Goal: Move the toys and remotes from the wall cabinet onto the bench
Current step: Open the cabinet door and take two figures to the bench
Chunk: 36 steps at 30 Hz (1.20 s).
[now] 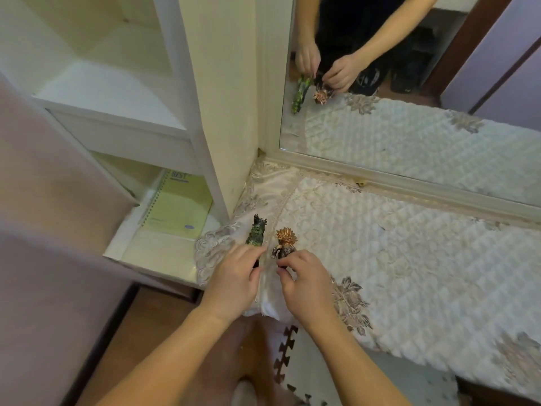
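Lettering reading "BEST" is showing at the top of a yellow spiral-bound notebook (178,206) in the head view. The smaller print under it is too blurred to read. The notebook is lying flat in the lower compartment of the white wall cabinet (123,95), just left of the tabletop (409,259).

A cream quilted cover (366,224) with embroidered flowers is lying over the tabletop. A mirror (424,118) is standing along the tabletop's far edge and is reflecting both hands and both toys. A mauve panel (44,200), possibly an open door, is filling the left of the frame. A foam mat (285,356) with a toothed edge is lying on the floor under the forearms.

Both toys are sitting on the near left corner of the tabletop, close beside each other but apart. The left hand (234,276) is curling its fingers round the lower end of the green toy (257,231), a dark spiky creature, and is hiding its base. The right hand (304,282) is pinching the lower body of the orange-haired figure (284,241) between thumb and fingertips. The figure's spiky head is pointing toward the mirror.
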{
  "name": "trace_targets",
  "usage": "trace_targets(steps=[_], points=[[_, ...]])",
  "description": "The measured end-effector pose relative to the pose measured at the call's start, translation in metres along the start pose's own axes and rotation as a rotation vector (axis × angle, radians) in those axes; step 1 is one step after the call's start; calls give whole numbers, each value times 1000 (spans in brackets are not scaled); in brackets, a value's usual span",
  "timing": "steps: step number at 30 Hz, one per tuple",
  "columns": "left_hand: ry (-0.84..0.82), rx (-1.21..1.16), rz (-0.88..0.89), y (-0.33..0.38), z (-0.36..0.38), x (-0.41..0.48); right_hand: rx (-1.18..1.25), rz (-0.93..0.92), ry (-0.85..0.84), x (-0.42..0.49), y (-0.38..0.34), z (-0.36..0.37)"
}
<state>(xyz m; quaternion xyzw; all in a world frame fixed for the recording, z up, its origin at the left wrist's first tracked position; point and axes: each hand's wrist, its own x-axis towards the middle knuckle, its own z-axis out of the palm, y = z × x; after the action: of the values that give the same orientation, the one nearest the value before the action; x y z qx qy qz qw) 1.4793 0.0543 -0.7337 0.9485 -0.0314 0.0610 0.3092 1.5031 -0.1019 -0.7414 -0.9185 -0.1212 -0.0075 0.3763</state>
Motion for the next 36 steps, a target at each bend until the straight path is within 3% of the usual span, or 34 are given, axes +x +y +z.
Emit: trace_targets(steps=[18, 36], points=[[67, -47, -62, -33, 28, -4, 48, 10, 98, -2, 18, 55], [53, -46, -116, -41, 26, -6, -4, 1, 139, -2, 10, 63]])
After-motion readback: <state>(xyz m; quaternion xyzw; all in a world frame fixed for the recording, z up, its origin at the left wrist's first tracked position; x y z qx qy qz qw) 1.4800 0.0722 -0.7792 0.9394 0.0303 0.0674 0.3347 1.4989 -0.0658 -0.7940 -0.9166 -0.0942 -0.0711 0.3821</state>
